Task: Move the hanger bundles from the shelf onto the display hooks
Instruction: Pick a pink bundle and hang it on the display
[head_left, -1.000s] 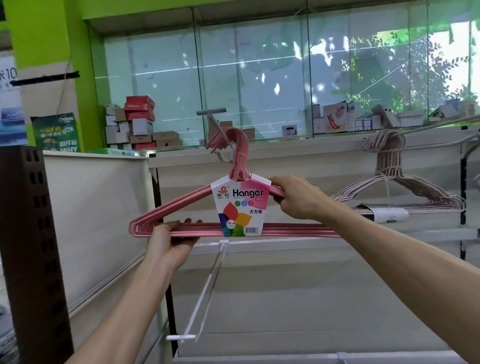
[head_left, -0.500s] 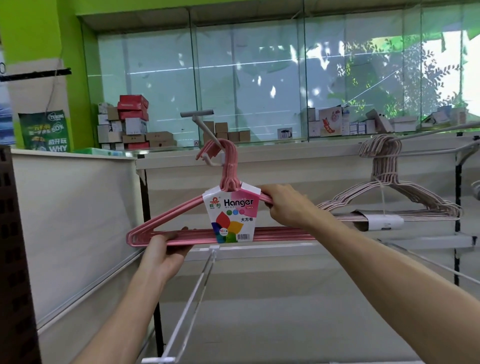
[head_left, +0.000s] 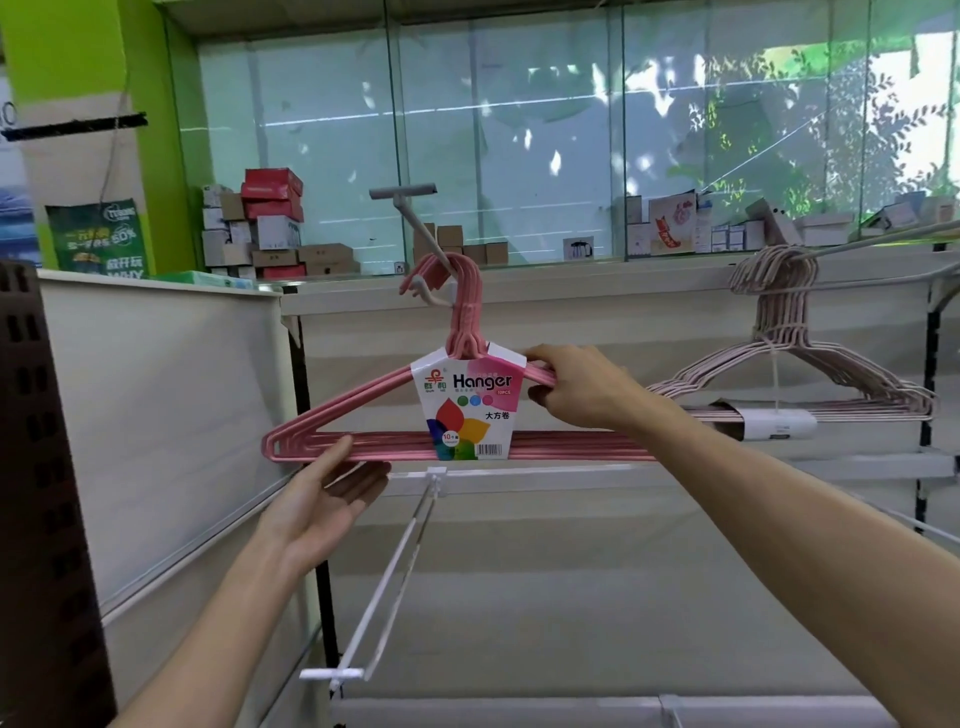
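A pink hanger bundle (head_left: 358, 410) with a "Hanger" paper label hangs with its hooks over the upper display hook (head_left: 415, 223). My right hand (head_left: 576, 387) grips the bundle's right shoulder beside the label. My left hand (head_left: 322, 499) is open, palm up, under the bundle's lower bar, with its fingertips touching the bar. A pale pink hanger bundle (head_left: 789, 374) hangs from another display hook (head_left: 883, 239) at the right.
A lower white display hook (head_left: 389, 571) juts toward me below the pink bundle, ending in a crossbar. A white side panel (head_left: 156, 415) stands at the left, a dark perforated post (head_left: 47, 493) at the far left. Boxes sit behind glass at the back.
The bundle's hooks have slid farther onto the upper display hook. My left hand has let go of the lower bar and opened beneath it. My right hand keeps its grip.
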